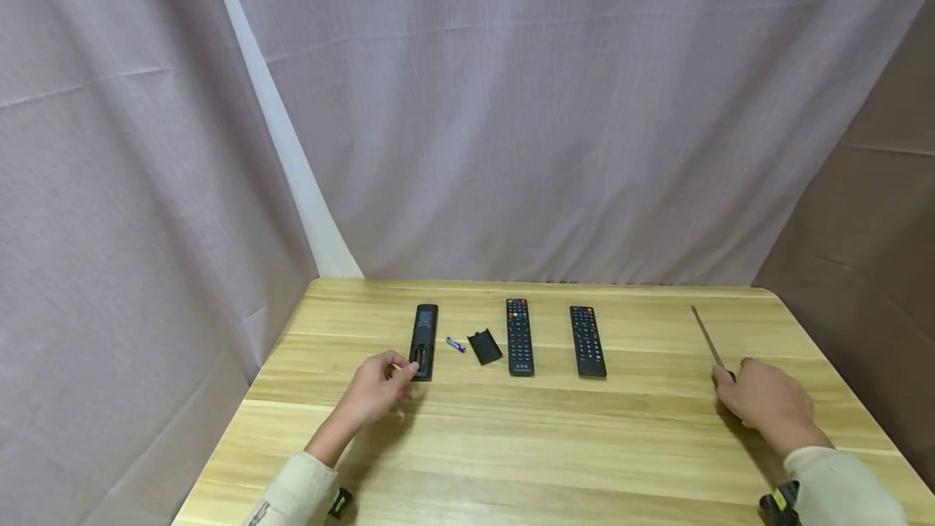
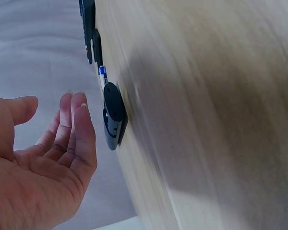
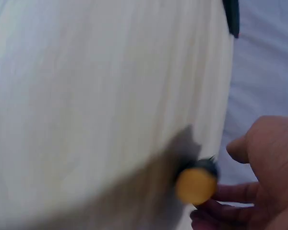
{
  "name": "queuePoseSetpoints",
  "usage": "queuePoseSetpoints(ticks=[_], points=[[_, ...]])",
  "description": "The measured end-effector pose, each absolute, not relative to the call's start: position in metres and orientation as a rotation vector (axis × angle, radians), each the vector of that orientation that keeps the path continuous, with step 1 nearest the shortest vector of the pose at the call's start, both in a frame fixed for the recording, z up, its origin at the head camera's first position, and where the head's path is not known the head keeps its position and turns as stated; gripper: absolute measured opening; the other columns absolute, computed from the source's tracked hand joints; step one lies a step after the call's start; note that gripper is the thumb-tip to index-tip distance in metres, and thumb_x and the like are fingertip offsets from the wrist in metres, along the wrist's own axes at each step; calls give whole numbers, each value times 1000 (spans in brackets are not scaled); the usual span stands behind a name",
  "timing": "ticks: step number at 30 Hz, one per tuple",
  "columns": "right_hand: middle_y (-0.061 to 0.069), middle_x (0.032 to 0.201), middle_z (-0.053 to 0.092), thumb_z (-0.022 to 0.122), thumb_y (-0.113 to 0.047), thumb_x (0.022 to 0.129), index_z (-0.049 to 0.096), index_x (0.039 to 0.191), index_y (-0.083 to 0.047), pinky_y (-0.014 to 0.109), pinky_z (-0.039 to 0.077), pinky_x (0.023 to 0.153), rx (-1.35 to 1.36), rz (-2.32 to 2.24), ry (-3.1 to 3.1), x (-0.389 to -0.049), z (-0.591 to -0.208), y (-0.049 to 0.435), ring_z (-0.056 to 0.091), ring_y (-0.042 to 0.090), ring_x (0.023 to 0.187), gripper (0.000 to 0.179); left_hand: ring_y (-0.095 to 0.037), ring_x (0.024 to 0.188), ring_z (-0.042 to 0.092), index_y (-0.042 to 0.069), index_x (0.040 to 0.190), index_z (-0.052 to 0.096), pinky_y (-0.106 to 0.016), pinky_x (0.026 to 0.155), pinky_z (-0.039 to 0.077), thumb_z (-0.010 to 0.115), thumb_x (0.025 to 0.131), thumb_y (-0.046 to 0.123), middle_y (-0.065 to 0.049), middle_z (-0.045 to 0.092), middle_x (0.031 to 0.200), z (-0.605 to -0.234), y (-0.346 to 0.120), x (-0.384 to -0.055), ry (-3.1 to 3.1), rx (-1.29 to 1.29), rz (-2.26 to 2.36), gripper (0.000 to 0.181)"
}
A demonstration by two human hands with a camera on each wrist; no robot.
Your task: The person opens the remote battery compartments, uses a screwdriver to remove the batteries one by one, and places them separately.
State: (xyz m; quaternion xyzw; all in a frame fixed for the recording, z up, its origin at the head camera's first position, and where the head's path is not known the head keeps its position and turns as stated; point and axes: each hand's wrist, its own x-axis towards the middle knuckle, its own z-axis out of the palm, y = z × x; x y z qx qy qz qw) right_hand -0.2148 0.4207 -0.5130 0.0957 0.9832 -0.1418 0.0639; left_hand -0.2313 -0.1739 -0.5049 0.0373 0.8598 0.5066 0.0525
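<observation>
My left hand is at the lower end of a black remote control, which lies back up with its battery compartment uncovered. In the left wrist view the thumb and the loosely bent fingers stand apart with nothing between them. Beside that remote lie a small blue-and-white battery and a black battery cover. At the right, my right hand has its fingers round the handle of a screwdriver. The handle's orange end faces the right wrist camera; its thin shaft points away.
Two more black remote controls, one in the middle and one right of it, lie with their buttons up. The wooden table ends at a grey curtain behind and at the sides.
</observation>
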Motion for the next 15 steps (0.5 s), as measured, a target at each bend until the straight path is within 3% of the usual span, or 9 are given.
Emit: queuePoseSetpoints(ticks=[4, 6, 12, 15], points=[[31, 94, 69, 48, -51, 110, 64, 106, 10, 59, 54, 60, 204, -415, 3115, -211, -498, 395, 67, 53, 83, 63, -27, 69, 67, 4, 105, 69, -25, 54, 51, 67, 106, 29, -20, 72, 83, -504, -174, -231, 2617, 106, 1544, 26], [31, 93, 68, 53, -46, 109, 64, 108, 12, 61, 55, 63, 132, -427, 3194, -208, -492, 376, 67, 54, 83, 59, -27, 69, 67, 4, 105, 69, -25, 54, 51, 68, 106, 29, -20, 72, 83, -504, -174, -230, 2618, 107, 1547, 26], [10, 83, 67, 64, -43, 105, 68, 100, -2, 40, 48, 53, -75, -513, 3273, -193, -479, 311, 61, 23, 70, 41, -27, 68, 68, 3, 106, 70, -27, 55, 54, 68, 106, 30, -19, 71, 81, -504, -173, -231, 2611, 119, 1553, 27], [2, 81, 65, 68, -42, 104, 69, 97, -7, 32, 42, 52, -140, -546, 3262, -186, -478, 290, 54, 16, 66, 35, -28, 68, 68, 2, 106, 70, -27, 55, 55, 68, 106, 30, -19, 71, 80, -504, -172, -230, 2614, 123, 1561, 28]])
